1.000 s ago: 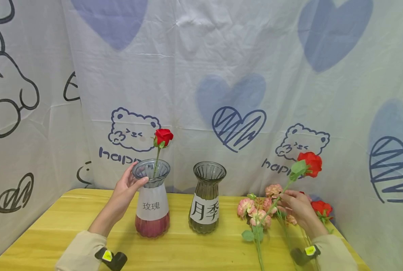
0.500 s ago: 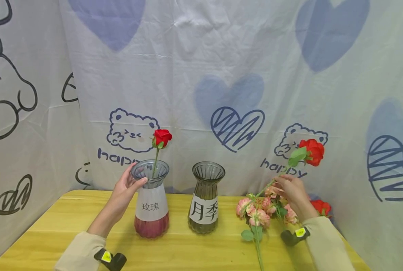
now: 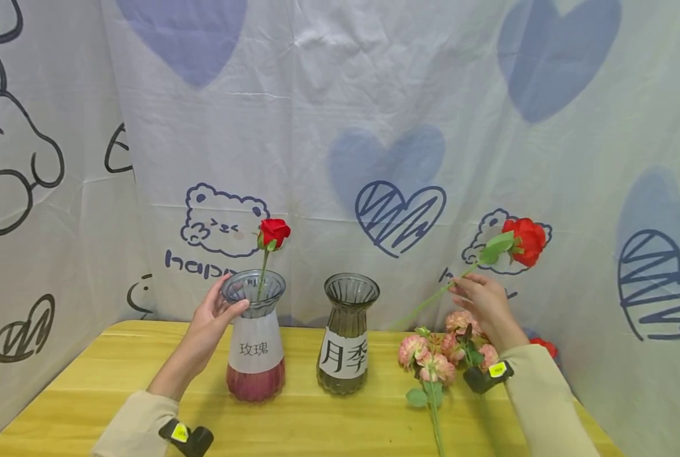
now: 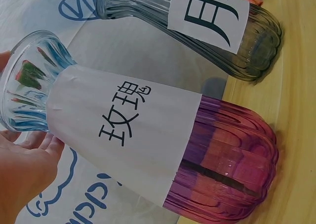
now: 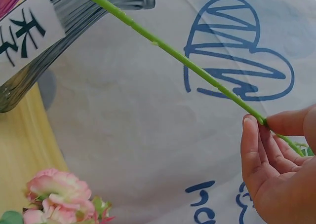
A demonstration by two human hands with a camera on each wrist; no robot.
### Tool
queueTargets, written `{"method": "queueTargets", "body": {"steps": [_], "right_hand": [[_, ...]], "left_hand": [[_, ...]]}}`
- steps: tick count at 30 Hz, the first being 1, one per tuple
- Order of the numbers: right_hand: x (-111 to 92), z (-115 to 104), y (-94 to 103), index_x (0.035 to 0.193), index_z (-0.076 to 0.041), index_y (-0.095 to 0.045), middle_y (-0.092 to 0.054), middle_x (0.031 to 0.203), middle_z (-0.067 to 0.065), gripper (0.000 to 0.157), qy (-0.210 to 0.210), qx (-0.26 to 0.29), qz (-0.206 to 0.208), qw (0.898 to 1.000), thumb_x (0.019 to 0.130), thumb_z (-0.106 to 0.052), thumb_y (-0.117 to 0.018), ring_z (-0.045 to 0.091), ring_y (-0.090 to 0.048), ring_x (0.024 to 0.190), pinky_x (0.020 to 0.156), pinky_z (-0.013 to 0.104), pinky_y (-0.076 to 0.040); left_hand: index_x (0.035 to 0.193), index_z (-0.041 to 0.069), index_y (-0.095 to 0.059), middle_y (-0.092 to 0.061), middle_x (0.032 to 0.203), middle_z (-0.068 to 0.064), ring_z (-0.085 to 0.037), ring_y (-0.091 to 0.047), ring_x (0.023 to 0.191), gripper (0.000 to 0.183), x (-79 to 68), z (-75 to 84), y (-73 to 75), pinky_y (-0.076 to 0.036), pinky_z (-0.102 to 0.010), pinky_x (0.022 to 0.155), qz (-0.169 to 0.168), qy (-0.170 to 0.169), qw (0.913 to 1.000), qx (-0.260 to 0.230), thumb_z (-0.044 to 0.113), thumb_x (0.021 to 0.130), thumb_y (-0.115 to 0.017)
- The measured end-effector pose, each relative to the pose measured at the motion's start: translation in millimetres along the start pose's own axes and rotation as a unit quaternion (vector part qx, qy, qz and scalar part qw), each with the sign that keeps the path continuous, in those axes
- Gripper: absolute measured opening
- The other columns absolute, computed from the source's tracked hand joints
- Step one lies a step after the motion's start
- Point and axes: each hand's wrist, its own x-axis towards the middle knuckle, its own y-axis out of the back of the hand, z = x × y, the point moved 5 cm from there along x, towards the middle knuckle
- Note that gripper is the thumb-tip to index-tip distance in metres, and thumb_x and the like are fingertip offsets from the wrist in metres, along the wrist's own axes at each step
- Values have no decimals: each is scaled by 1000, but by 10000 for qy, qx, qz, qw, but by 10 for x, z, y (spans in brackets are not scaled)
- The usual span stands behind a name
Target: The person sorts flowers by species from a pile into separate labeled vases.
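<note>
My left hand (image 3: 214,324) holds the neck of a fluted glass vase (image 3: 256,381), blue at the top and pink at the base, with a white paper label. One red rose (image 3: 274,233) stands in it, leaning right. In the head view, my right hand (image 3: 482,304) pinches the green stem of a full red flower (image 3: 527,242), its bloom up and to the right. The bare stem (image 5: 197,71) slants away from thumb and fingertips in the right wrist view, its cut end overlapping the grey vase (image 3: 344,381) there. That labelled vase stands upright without flowers.
Pink flowers (image 3: 437,367) lie on the yellow wooden table (image 3: 328,425) below my right hand. Another red flower (image 3: 543,346) shows partly behind my right sleeve. A patterned white curtain (image 3: 317,127) hangs close behind the table.
My right hand has risen and moved left, lifting the red flower away from the pink ones; its stem now tilts toward the grey vase. The left hand stays on its vase.
</note>
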Motion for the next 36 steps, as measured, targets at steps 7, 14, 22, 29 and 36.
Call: {"method": "queueTargets", "body": {"steps": [7,14,22,29,36], "right_hand": [[12,-175,-65,115,3,-49,-61,98,0,22,145,45,-18,9999,99,-11,-53,5,-62,80,76,20,-54],[26,-341,-196,106,-2,-51,-60,103,5,11,224,188,-88,9995,99,-10,-54,7,-62,83,79,22,-54],[50,-484,-376,103,-3,-51,-63,88,-3,8,130,519,-174,9984,97,-5,-56,5,-64,77,77,21,-54],[51,-593,-642,101,-1,-53,-63,89,1,5,25,825,-524,9952,97,-1,-54,9,-65,77,77,23,-55],[4,-659,-962,100,4,-54,-60,113,18,5,159,888,-777,9929,97,0,-53,13,-65,81,79,26,-55]], "left_hand": [[156,12,0,-8,159,-19,-36,-11,144,81,0,10,2,-12,-51,115,-2,-5,10000,-13,24,99,-56],[156,11,0,-8,159,-19,-37,-10,144,81,-8,18,6,-12,-51,115,-14,-2,10000,12,24,99,-55],[156,12,1,-8,159,-18,-36,-10,145,82,-4,3,-11,-11,-50,115,-38,58,10000,-9,25,99,-56],[156,10,-1,-11,158,-21,-36,-11,144,79,-10,12,-15,-11,-50,115,-11,-86,9999,-97,21,99,-54],[156,9,-2,-12,158,-21,-37,-12,144,78,-23,26,-21,-12,-51,115,-31,-133,9999,-48,22,99,-54]]}}
